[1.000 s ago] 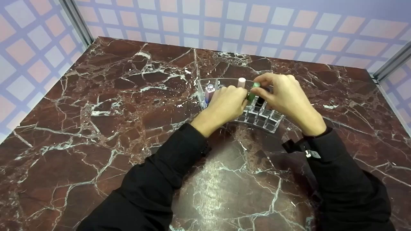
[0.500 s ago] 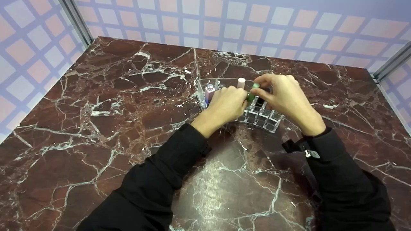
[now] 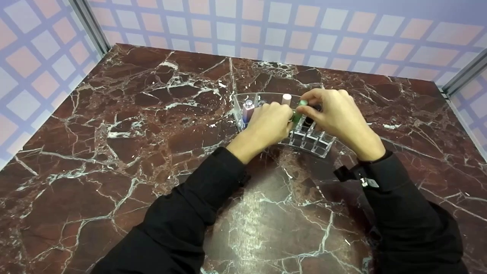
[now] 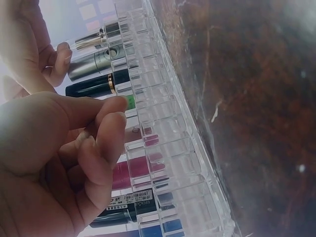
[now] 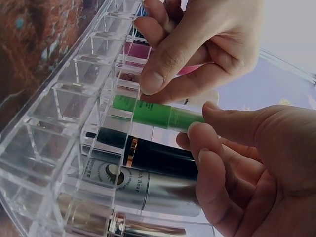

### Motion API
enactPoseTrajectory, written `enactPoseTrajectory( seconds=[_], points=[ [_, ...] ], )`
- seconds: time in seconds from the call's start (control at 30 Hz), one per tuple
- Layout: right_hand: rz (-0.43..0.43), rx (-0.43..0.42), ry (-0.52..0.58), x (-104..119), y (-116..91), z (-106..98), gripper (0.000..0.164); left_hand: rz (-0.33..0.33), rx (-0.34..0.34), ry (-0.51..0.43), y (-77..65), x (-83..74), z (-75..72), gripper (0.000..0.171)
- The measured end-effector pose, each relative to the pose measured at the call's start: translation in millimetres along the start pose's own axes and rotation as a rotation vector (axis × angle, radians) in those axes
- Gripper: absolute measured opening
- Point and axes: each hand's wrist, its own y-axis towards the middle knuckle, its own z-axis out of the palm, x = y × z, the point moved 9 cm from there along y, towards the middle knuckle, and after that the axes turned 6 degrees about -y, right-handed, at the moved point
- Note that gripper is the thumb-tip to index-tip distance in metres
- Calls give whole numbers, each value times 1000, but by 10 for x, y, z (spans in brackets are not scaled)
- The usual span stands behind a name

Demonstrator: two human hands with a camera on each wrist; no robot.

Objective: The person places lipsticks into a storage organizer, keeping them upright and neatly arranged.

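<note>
A clear, curved, stepped makeup organizer (image 3: pixel 310 142) stands on the table with cosmetics upright in its tall back row. My right hand (image 3: pixel 340 114) pinches the upper end of a green lip balm tube (image 5: pixel 153 113) between thumb and fingers. The tube's lower end is inside a back-row slot. My left hand (image 3: pixel 266 123) has curled fingers, its thumb and index tip pinching at the organizer's rim right beside the green tube. In the left wrist view, that hand hides most of the tube, leaving a short piece of green showing.
Flanking the green tube are a black lipstick with a gold band (image 5: pixel 158 155) and a tube with a pale cap (image 3: pixel 286 99). A silver tube (image 5: pixel 158 190), a gold-banded tube (image 4: pixel 96 39) and a magenta tube (image 4: pixel 133 173) share the row. Patterned walls (image 3: pixel 247 30) bound the marble-look table (image 3: pixel 152 125).
The green tube's top and the right fingertips have sunk slightly toward the organizer. The left hand has stayed where it was.
</note>
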Motion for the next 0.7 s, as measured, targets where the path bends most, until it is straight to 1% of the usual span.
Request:
enactPoseTrajectory(
  seconds=[0.27, 0.5, 0.7],
  points=[
    [-5, 6, -7, 9, 7, 11, 28, 2, 6, 9, -1, 1, 17, 15],
    [-1, 27, -21, 2, 12, 35, 28, 17, 16, 10, 4, -24, 19, 15],
    [-33, 11, -38, 13, 14, 43, 30, 16, 31, 12, 4, -28, 30, 18]
  ],
)
